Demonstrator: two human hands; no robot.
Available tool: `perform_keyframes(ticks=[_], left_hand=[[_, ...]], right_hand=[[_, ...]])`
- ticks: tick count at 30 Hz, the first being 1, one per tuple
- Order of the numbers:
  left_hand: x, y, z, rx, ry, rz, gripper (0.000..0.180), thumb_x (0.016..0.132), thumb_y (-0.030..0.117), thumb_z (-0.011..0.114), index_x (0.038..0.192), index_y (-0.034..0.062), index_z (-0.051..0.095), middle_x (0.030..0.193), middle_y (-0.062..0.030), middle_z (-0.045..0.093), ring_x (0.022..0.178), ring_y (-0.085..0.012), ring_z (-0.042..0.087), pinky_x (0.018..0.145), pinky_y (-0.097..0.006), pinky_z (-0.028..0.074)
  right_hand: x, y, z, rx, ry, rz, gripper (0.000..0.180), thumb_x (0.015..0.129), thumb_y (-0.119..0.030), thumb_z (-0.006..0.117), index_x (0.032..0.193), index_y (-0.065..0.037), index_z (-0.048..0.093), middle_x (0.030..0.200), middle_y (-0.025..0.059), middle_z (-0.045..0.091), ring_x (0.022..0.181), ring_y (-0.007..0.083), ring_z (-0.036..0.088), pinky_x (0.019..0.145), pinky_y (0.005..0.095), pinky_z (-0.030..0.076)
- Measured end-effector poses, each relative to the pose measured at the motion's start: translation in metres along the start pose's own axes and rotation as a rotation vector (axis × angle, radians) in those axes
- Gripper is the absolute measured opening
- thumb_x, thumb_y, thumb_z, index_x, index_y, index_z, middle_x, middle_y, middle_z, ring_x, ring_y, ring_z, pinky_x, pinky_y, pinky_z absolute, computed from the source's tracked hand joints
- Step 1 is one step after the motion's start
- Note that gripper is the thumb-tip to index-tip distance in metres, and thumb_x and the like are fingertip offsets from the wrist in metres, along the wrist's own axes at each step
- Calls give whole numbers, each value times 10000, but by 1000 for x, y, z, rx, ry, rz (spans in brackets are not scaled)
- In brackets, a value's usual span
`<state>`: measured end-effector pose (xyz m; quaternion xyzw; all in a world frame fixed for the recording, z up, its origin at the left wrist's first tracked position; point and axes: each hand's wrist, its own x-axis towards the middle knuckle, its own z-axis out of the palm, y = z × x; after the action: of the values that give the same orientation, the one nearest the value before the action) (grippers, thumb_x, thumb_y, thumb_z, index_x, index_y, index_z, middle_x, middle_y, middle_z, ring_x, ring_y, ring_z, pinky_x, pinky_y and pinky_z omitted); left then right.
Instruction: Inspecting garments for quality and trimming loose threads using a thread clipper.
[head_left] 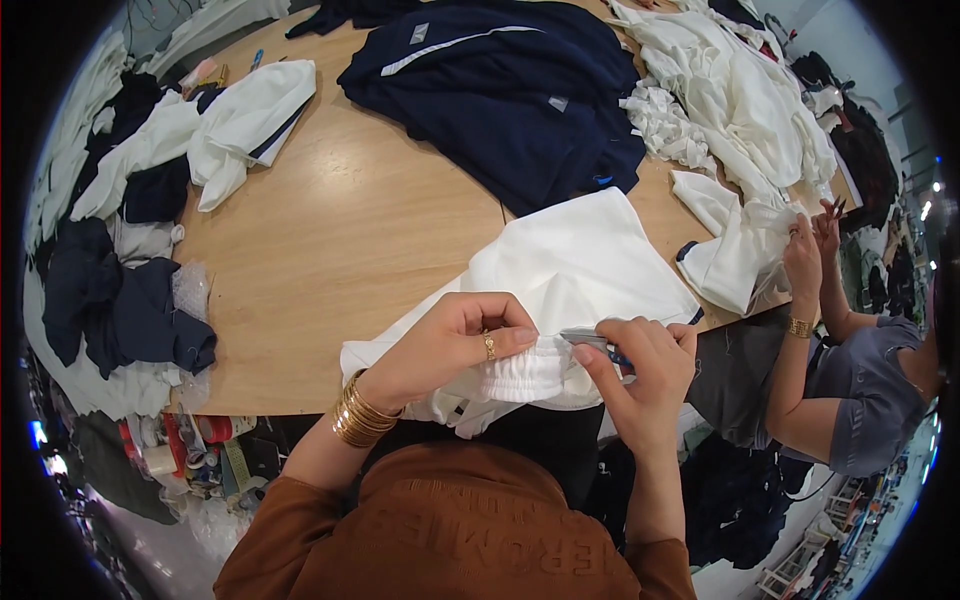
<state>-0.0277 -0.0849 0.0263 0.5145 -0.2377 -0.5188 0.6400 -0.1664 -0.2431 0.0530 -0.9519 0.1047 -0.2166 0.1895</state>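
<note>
A white garment (575, 245) lies over the near edge of the table, its gathered elastic band (525, 375) in front of me. My left hand (455, 345) is closed, with thumb and forefinger pinching the upper edge of that band. In my right hand (645, 375) is a small pair of thread snips (585, 339). Their metal blades point left at the band's edge, close to my left fingertips. A bit of blue shows beneath the right fingers. Whether the blades touch the cloth or a thread, I cannot tell.
Dark navy garments (500, 90) are piled at the far middle of the wooden table (310, 270). White clothes (720, 100) heap at the far right. Folded white and navy pieces (130, 290) lie left. At right, a co-worker's hands (805, 250) hold white cloth and a small dark tool.
</note>
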Motion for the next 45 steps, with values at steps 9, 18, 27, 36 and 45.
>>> perform_keyframes(ticks=[9, 18, 27, 36, 45], left_hand=[[3, -4, 6, 39, -21, -5, 153, 885, 154, 575, 904, 4, 603, 770, 46, 561, 700, -16, 473, 649, -178, 399], [2, -3, 4, 47, 66, -24, 134, 868, 155, 589, 862, 21, 600, 768, 51, 544, 713, -20, 453, 655, -177, 375], [3, -3, 3, 3, 47, -39, 153, 882, 143, 573, 919, 0, 612, 805, 34, 584, 738, -25, 497, 693, -186, 411], [3, 0, 8, 37, 50, -19, 159, 873, 156, 594, 908, 3, 617, 773, 44, 564, 688, -15, 468, 615, -179, 386], [3, 0, 8, 166, -50, -54, 159, 857, 158, 621, 921, 13, 609, 817, 31, 582, 738, -25, 497, 680, -187, 410]], right_hand=[[-6, -2, 22, 344, 43, -40, 147, 695, -60, 712, 820, -109, 652, 601, -10, 512, 566, 126, 383, 561, 243, 328], [-8, 15, 6, 442, 111, 281, 171, 693, -18, 676, 829, -113, 634, 670, -35, 585, 607, 125, 430, 639, 256, 343], [-8, 6, 10, 462, 15, 263, 251, 696, -77, 714, 928, -156, 663, 656, -43, 575, 561, 98, 386, 687, 245, 306], [-16, 5, 14, 589, -21, 355, 239, 731, -40, 680, 949, -138, 661, 676, -31, 589, 612, 109, 383, 629, 237, 340], [-20, 5, 22, 903, -93, 451, 120, 827, -115, 651, 840, -39, 558, 717, -31, 512, 646, 49, 406, 574, 186, 343]])
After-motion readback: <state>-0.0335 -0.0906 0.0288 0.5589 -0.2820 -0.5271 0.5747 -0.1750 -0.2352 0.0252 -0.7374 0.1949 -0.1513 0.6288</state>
